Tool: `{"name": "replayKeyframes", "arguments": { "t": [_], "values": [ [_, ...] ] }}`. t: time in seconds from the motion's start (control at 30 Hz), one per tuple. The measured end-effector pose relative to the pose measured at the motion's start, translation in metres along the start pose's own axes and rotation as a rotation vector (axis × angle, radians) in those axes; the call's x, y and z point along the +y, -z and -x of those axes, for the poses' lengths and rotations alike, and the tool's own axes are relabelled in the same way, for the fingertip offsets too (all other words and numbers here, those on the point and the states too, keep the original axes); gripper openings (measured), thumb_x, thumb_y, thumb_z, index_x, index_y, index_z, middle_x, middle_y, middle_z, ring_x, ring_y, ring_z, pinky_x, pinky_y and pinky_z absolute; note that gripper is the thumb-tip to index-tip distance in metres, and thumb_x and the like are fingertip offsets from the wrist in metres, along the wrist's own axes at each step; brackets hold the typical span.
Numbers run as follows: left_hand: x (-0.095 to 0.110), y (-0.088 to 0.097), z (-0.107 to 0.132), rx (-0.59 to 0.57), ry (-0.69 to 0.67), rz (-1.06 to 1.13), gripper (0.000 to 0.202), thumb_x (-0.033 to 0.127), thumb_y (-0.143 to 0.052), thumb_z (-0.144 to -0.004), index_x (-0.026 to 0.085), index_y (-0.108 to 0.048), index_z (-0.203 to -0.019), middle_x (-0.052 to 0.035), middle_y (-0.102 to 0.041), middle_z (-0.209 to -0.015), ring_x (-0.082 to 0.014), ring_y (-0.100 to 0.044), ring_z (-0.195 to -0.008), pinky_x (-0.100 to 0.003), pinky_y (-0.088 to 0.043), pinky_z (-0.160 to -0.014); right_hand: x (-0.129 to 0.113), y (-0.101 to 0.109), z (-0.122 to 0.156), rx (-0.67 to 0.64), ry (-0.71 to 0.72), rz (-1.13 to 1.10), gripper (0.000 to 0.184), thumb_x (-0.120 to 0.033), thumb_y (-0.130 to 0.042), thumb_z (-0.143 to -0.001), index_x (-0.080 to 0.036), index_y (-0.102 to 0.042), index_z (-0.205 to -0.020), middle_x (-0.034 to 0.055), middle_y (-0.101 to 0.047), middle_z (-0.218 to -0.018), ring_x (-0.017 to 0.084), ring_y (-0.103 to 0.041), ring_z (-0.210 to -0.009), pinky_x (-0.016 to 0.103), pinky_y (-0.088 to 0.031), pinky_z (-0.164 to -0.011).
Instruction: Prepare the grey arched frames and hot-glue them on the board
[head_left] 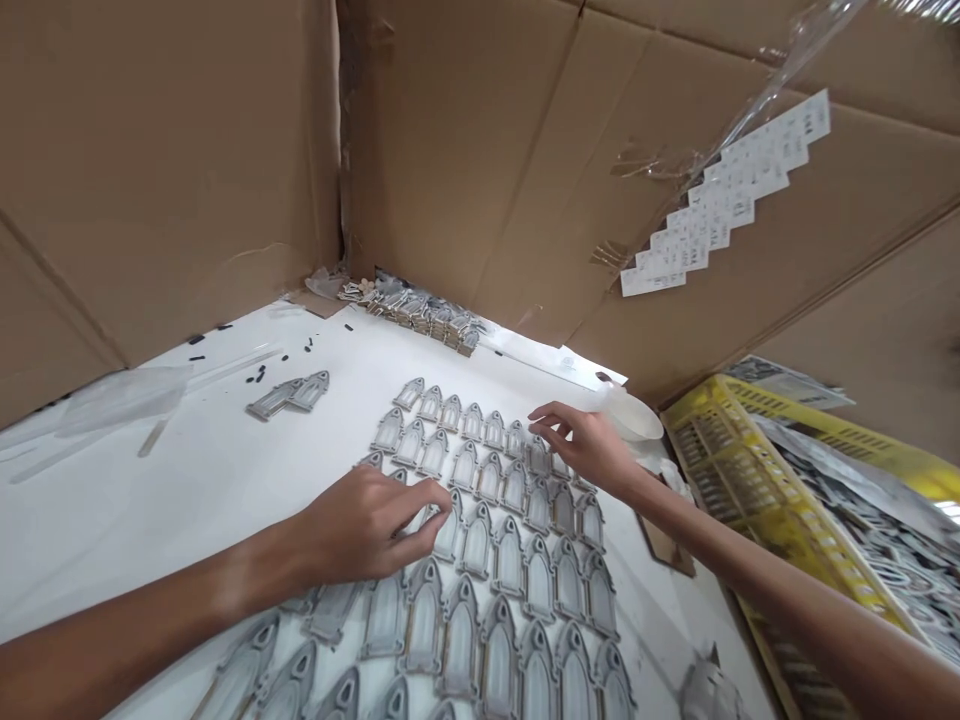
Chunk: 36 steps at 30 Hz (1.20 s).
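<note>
Several grey arch-shaped window pieces [495, 545] lie in neat rows on a white table [165, 490]. My left hand [367, 525] rests on the left side of the rows, fingers bent and pressed down on a piece near the middle. My right hand [581, 440] reaches to the far right end of the upper rows, fingers curled with the tips touching a piece there. Neither hand lifts anything clear of the table.
Two loose arch pieces [291, 395] lie apart at the left, near small black bits [259, 375]. Stacks of pieces [420, 310] sit in the corner against cardboard walls [465, 150]. A yellow crate [757, 480] of parts stands at the right. White labels [724, 200] hang on the cardboard.
</note>
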<state>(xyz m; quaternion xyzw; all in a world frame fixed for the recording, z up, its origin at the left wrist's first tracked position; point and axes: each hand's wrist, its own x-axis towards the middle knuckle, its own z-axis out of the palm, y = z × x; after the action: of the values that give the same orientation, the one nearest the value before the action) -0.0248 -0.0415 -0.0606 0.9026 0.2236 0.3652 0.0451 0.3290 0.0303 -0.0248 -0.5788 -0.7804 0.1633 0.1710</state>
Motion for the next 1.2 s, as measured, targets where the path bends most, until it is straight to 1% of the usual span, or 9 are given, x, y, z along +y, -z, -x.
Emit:
{"name": "replayKeyframes", "arguments": {
  "t": [0.1,0.2,0.3,0.47,0.77,1.0,1.2],
  "values": [
    [0.0,0.0,0.0,-0.01,0.003,0.0,0.01,0.016,-0.06,-0.107,0.023,-0.067,-0.111,0.0133,-0.05,-0.056,-0.0103,-0.05,-0.043,-0.028,-0.039,-0.047,0.001,-0.006,0.002,0.013,0.008,-0.017,0.022,-0.046,-0.059,-0.103,-0.028,-0.07,-0.111,0.0055,-0.088,-0.098,0.024,-0.077,-0.07,0.037,-0.052,-0.072],
    [0.001,0.001,0.001,-0.025,-0.002,0.001,0.01,0.016,-0.06,-0.107,0.023,-0.067,-0.111,0.0131,-0.049,-0.056,-0.0102,-0.051,-0.043,-0.027,-0.04,-0.048,0.0,-0.011,0.005,0.018,0.019,-0.042,0.024,-0.047,-0.058,-0.104,-0.028,-0.069,-0.111,0.0053,-0.088,-0.1,0.023,-0.076,-0.068,0.037,-0.052,-0.071],
    [0.002,0.002,0.0,-0.035,-0.005,0.0,0.01,0.016,-0.06,-0.107,0.022,-0.066,-0.112,0.0126,-0.051,-0.057,-0.0101,-0.053,-0.044,-0.027,-0.041,-0.049,0.0,-0.015,0.007,0.023,0.023,-0.075,0.024,-0.047,-0.057,-0.104,-0.027,-0.069,-0.111,0.0051,-0.088,-0.102,0.022,-0.075,-0.067,0.036,-0.052,-0.07],
    [0.004,0.003,-0.002,-0.036,-0.003,-0.001,0.011,0.015,-0.06,-0.107,0.022,-0.066,-0.113,0.0125,-0.053,-0.058,-0.0096,-0.055,-0.045,-0.026,-0.042,-0.049,0.002,-0.02,0.008,0.036,0.019,-0.079,0.024,-0.045,-0.057,-0.103,-0.027,-0.071,-0.111,0.0046,-0.088,-0.098,0.021,-0.074,-0.066,0.035,-0.051,-0.07],
    [0.004,0.004,-0.002,-0.05,0.001,0.009,0.011,0.016,-0.06,-0.107,0.023,-0.065,-0.113,0.013,-0.053,-0.058,-0.0097,-0.053,-0.044,-0.027,-0.041,-0.05,0.004,-0.02,0.005,0.06,0.018,-0.074,0.024,-0.045,-0.058,-0.103,-0.028,-0.072,-0.111,0.0047,-0.087,-0.097,0.022,-0.073,-0.071,0.035,-0.05,-0.072],
    [0.004,0.003,-0.002,-0.055,0.008,0.022,0.012,0.014,-0.061,-0.106,0.023,-0.065,-0.112,0.0129,-0.054,-0.059,-0.0092,-0.054,-0.045,-0.026,-0.042,-0.051,0.003,-0.02,0.006,0.045,0.019,-0.088,0.026,-0.048,-0.057,-0.104,-0.028,-0.072,-0.111,0.0042,-0.086,-0.096,0.022,-0.072,-0.069,0.036,-0.051,-0.072],
    [0.004,0.003,-0.002,-0.061,0.006,0.027,0.012,0.014,-0.06,-0.107,0.023,-0.065,-0.113,0.0129,-0.053,-0.058,-0.0097,-0.053,-0.045,-0.026,-0.042,-0.051,0.003,-0.021,0.007,0.05,0.031,-0.091,0.027,-0.046,-0.056,-0.104,-0.027,-0.074,-0.113,0.0048,-0.087,-0.098,0.021,-0.072,-0.066,0.036,-0.052,-0.071]
  ]
}}
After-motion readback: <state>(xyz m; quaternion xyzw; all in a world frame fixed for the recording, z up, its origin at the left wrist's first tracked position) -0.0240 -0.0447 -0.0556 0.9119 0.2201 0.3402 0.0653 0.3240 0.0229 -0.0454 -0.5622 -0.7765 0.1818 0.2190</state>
